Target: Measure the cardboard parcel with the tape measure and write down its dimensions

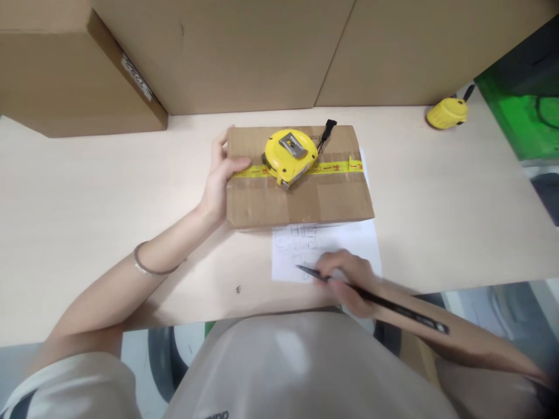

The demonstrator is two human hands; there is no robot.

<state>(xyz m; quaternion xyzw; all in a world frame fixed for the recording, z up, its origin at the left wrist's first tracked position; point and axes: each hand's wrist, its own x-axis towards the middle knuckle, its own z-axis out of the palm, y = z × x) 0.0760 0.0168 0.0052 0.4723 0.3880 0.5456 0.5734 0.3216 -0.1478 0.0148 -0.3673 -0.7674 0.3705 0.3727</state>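
My left hand [218, 177] grips the left end of a small cardboard box [262, 203], thumb on top and the other fingers hidden behind its side. Yellow printed tape runs across the box's top. On that top lies a yellow tape measure [290, 152] with a metal clip and a black wrist strap. The box covers part of a white sheet of paper [283, 270] with handwriting and drawn shapes. Over the sheet, my right hand [349, 276], slightly blurred, is closed around a black pen [393, 304], its tip near the writing.
A second yellow tape measure [448, 113] sits at the back right of the pale table [454, 215]. Large cardboard boxes [244, 52] stand along the back, with another box [78, 81] at the left. A green surface [515, 125] shows beyond the right edge.
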